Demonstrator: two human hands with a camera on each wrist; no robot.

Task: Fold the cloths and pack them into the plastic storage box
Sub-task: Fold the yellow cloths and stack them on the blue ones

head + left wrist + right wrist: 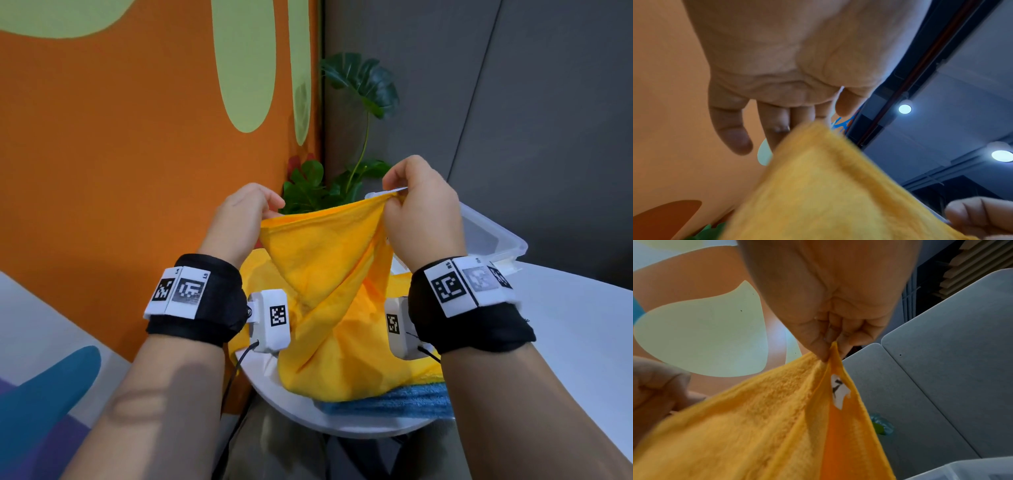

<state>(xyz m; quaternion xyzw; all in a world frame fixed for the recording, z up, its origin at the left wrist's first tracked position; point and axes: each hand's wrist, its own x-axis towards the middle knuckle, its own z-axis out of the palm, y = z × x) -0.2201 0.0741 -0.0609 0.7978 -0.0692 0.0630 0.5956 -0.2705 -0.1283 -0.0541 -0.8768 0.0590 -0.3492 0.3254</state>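
Step in hand looks like opening out the yellow cloth point(329, 270) to get a straight top edge before the first fold, so packing hasn't really started for this one.

Going left to right: left hand point(238, 219) is up at the cloth's left corner. From the head view it seems to be pinching it, but the left wrist view shows the fingers point(774, 123) hanging fairly straight with the corner right at their tips, so I honestly can't tell if that grip is closed (blurry too). Right hand point(419, 212) is clearer: thumb and fingers pinch the right corner tight, white tag point(838, 391) just below the pinch.

Cloth hangs between both hands, its lower part bunched on the white table point(565, 329) over a blue cloth point(394, 399). Plastic storage box point(489, 236) sits behind the right hand.

Next move, I'd guess: secure the left corner, pull the edge taut, then bring corners together.
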